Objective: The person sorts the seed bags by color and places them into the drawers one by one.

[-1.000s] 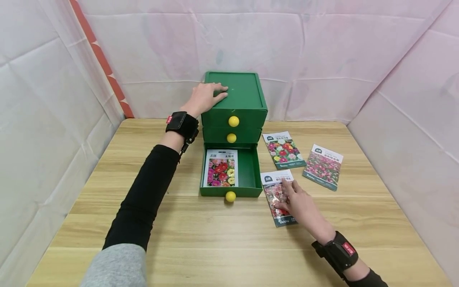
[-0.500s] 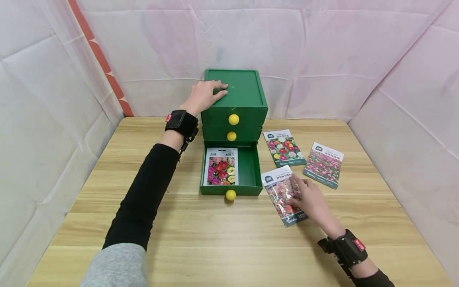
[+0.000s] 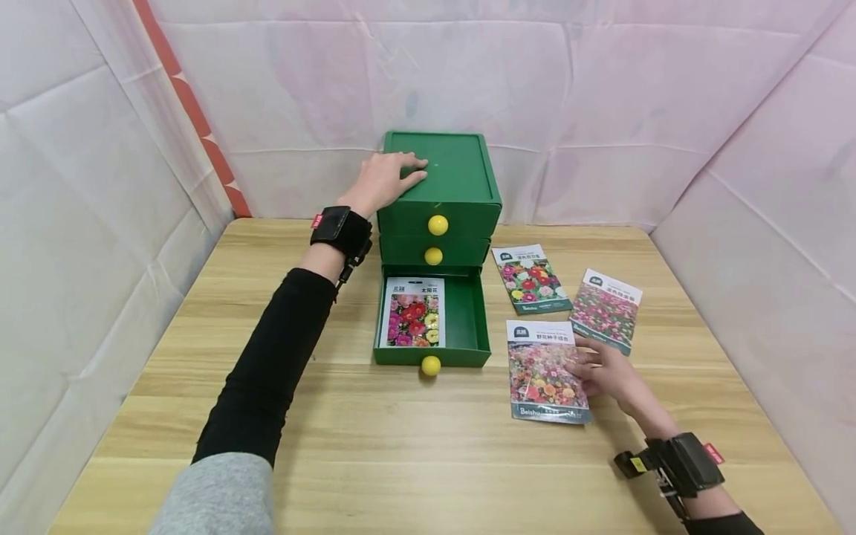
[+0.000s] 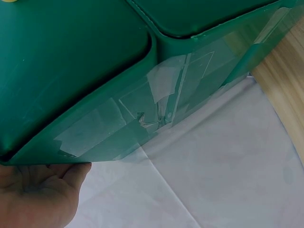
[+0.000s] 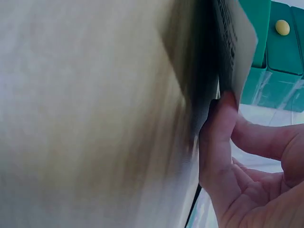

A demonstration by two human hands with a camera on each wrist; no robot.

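We rest our left hand (image 3: 383,180) flat on the top of the green drawer box (image 3: 455,174), fingers straight and spread over its left edge, holding nothing. Below those fingers the bottom drawer (image 3: 468,316) stands pulled out, with one seed packet (image 3: 414,314) lying inside it. Our right hand (image 3: 607,371) pinches the right edge of another seed packet (image 3: 545,369), thumb on its face and fingertips under the edge, so that side tilts up off the table (image 3: 401,446). This packet sits just right of the open drawer. Beyond our right fingers lie two more packets (image 3: 531,278), one of them (image 3: 607,309) nearly touching the knuckles.
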